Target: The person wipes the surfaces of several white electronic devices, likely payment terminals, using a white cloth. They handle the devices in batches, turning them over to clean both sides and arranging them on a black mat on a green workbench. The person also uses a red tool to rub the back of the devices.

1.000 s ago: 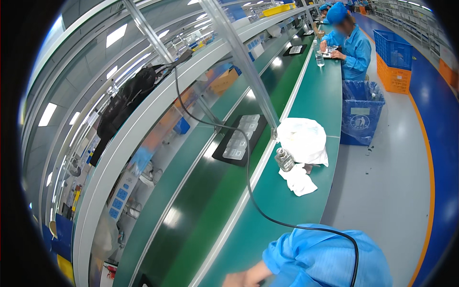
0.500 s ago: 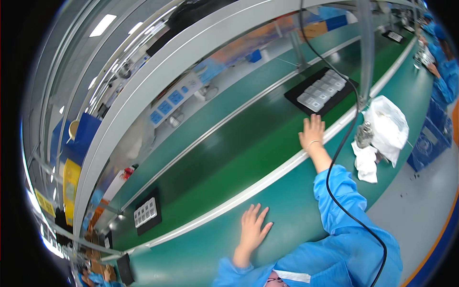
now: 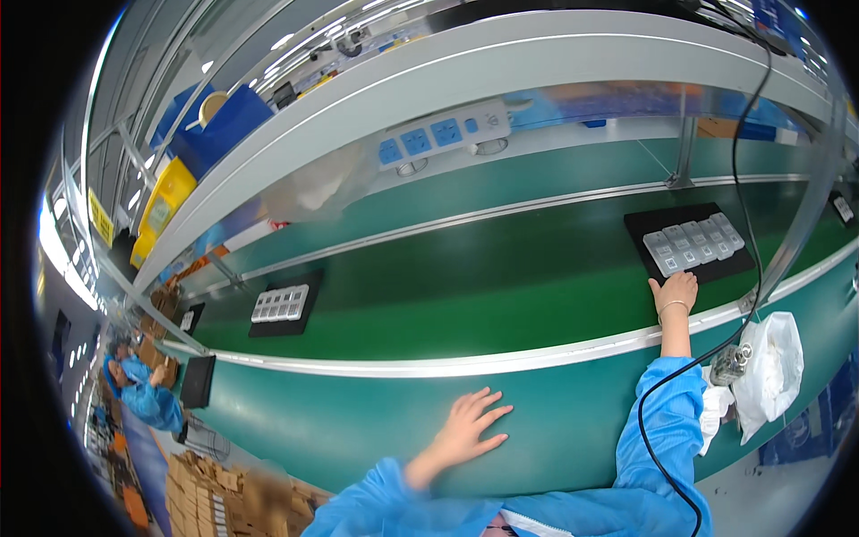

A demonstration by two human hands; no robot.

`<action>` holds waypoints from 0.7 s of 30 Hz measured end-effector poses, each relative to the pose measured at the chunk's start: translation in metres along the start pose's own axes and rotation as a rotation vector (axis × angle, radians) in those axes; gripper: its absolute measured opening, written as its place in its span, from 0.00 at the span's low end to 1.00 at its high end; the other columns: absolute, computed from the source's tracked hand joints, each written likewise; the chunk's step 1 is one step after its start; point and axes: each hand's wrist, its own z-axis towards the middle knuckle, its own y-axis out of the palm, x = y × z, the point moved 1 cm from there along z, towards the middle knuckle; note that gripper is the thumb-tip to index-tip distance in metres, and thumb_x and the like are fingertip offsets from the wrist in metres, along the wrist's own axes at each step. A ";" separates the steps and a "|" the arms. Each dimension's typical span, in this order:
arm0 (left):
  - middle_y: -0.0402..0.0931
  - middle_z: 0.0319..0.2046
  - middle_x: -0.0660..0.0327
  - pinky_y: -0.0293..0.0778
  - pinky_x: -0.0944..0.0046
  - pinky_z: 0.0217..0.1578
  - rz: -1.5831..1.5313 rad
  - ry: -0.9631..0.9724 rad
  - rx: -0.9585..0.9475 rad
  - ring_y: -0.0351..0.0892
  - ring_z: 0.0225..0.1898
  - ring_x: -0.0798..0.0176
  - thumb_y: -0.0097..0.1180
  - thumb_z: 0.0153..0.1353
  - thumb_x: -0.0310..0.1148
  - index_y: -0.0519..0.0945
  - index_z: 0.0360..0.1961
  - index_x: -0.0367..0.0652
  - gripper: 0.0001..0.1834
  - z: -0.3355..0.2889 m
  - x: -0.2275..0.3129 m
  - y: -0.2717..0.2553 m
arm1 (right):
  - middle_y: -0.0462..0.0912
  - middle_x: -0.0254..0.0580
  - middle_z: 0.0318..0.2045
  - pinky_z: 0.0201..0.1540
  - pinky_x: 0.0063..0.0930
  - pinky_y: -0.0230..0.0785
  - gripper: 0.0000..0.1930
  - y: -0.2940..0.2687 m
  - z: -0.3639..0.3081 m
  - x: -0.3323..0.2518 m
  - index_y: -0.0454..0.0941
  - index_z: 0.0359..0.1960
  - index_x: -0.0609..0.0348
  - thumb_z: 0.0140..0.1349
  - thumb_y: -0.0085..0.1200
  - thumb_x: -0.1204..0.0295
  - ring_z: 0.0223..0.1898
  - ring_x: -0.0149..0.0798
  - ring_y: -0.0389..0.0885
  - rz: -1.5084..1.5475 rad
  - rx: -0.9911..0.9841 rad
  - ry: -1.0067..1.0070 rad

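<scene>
My left hand [image 3: 463,430] lies on the green work surface [image 3: 358,416], palm down with its fingers spread, holding nothing. Across the pale rail reaches my right hand [image 3: 675,294], a thin band round its wrist. Its fingers are stretched out to the near edge of a black tray [image 3: 640,231] on the green belt, with the thumb apart. Two rows of clear plastic boxes [image 3: 693,243] lie on that tray. The fingertips meet the tray edge by the nearest box; exact contact is hard to see.
Another black tray of small boxes [image 3: 279,304] sits on the belt at left. A black cable [image 3: 646,421] hangs across my right sleeve. A white plastic bag [image 3: 769,367] and a clear jar [image 3: 729,365] stand at right. A metal post [image 3: 805,219] rises beside the rail.
The view has turned to the left and levelled. My right hand has come up to the tray's edge with its fingers closer together. My left hand stays spread on the work surface.
</scene>
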 end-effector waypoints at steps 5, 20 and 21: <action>0.64 0.72 0.52 0.53 0.41 0.72 -0.057 -0.011 -0.010 0.56 0.75 0.43 0.64 0.64 0.46 0.75 0.67 0.52 0.31 -0.004 -0.003 0.001 | 0.85 0.55 0.48 0.57 0.42 0.77 0.25 0.026 0.016 -0.004 0.80 0.51 0.70 0.72 0.51 0.55 0.54 0.51 0.83 -0.204 0.071 -0.146; 0.76 0.60 0.54 0.64 0.46 0.67 -0.366 -0.001 0.335 0.70 0.66 0.47 0.61 0.67 0.38 0.83 0.53 0.50 0.15 -0.011 -0.031 0.016 | 0.87 0.51 0.35 0.44 0.47 0.78 0.18 -0.034 -0.178 -0.068 0.83 0.42 0.61 0.71 0.55 0.56 0.40 0.54 0.85 0.060 0.282 -0.855; 0.79 0.57 0.55 0.68 0.48 0.64 -0.444 -0.072 0.407 0.74 0.63 0.49 0.61 0.67 0.36 0.85 0.50 0.49 0.12 -0.009 -0.037 0.012 | 0.87 0.51 0.34 0.43 0.48 0.78 0.18 -0.044 -0.196 -0.070 0.83 0.42 0.61 0.70 0.57 0.57 0.40 0.53 0.86 0.114 0.256 -0.867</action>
